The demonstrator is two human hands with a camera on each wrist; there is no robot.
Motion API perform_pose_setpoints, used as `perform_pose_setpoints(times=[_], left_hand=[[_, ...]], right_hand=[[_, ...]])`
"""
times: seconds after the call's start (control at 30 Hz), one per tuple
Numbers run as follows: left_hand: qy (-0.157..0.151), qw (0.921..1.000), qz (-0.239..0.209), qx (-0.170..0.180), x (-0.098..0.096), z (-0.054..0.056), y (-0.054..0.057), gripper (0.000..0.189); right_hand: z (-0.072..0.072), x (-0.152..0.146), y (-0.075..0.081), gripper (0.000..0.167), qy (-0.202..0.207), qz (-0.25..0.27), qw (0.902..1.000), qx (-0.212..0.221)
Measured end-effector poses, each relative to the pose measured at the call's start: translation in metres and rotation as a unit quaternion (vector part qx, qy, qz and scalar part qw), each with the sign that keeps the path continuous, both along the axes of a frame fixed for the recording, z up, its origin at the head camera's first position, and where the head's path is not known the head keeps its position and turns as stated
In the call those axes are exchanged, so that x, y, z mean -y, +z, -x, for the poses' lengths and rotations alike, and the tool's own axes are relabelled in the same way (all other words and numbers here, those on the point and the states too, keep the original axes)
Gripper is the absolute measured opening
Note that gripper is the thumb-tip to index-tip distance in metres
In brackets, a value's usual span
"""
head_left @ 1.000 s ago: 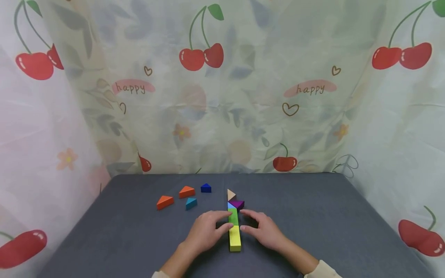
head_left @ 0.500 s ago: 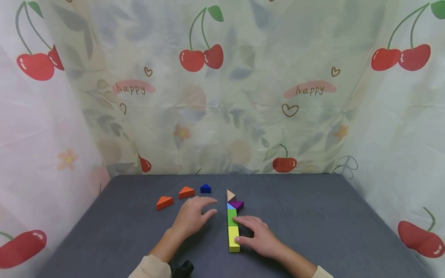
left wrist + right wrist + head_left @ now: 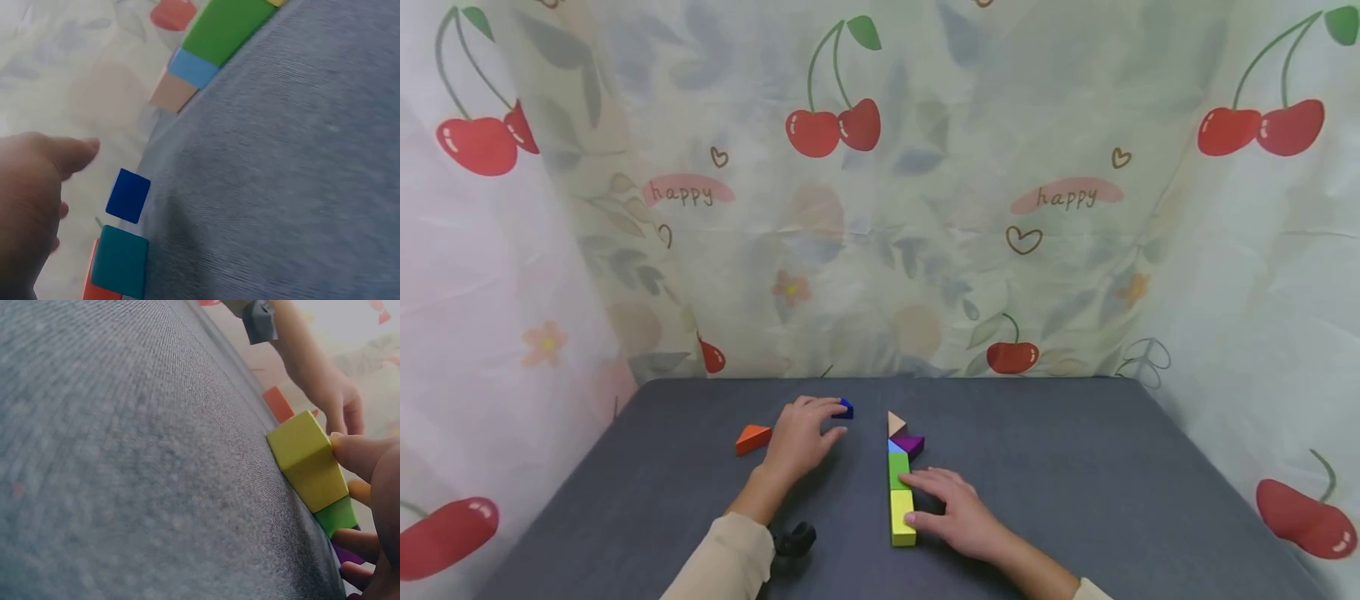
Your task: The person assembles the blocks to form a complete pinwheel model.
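In the head view my left hand (image 3: pixel 801 435) hovers over the back left of the table. Its fingertips overlap a dark blue triangular block (image 3: pixel 847 408); in the left wrist view the thumb is apart from that block. A teal block (image 3: pixel 120 261) and an orange block behind it (image 3: pixel 100 292) show there, but the hand hides them from the head view. My right hand (image 3: pixel 958 508) rests at a row of blocks, thumb on the yellow block (image 3: pixel 902 521) and a finger on the green block (image 3: pixel 898 471). Light blue (image 3: pixel 895 447), purple (image 3: pixel 912 446) and beige (image 3: pixel 895 425) triangular blocks continue the row.
Another orange triangular block (image 3: pixel 752 439) lies left of my left hand. The dark grey table (image 3: pixel 1075 467) ends at a cherry-printed cloth (image 3: pixel 917 250), which also hangs on both sides. A black object (image 3: pixel 795 540) shows beneath the left sleeve.
My left hand has left the row and moved left and away, toward the dark blue block. My right hand has shifted slightly left and nearer, its fingertips coming onto the yellow and green blocks.
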State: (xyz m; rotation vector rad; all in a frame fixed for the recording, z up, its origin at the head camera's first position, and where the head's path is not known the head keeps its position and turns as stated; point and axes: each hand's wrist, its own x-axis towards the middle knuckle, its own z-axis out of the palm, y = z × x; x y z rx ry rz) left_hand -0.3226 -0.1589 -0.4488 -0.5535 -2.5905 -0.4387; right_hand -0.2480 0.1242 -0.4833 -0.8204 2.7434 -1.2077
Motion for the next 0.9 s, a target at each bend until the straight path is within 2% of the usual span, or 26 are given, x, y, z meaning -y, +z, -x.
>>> perform_pose_setpoints(times=[0.13, 0.27, 0.6, 0.9], left_hand=[[0.027, 0.9992, 0.004, 0.029, 0.003, 0.006, 0.001, 0.036], [0.041, 0.9981, 0.000, 0.045, 0.004, 0.013, 0.001, 0.036], [0.061, 0.9950, 0.015, 0.079, 0.001, 0.031, 0.002, 0.045], [0.062, 0.9900, 0.064, 0.109, -0.007, 0.046, 0.004, 0.045]], right_hand=[[0.000, 0.001, 0.000, 0.055, 0.001, -0.001, 1.0000, 0.008], [0.000, 0.001, 0.000, 0.055, -0.005, -0.005, 0.9998, 0.016], [0.000, 0.001, -0.001, 0.056, 0.001, -0.002, 1.0000, -0.001], [0.000, 0.000, -0.002, 0.055, -0.001, 0.002, 1.0000, -0.005]])
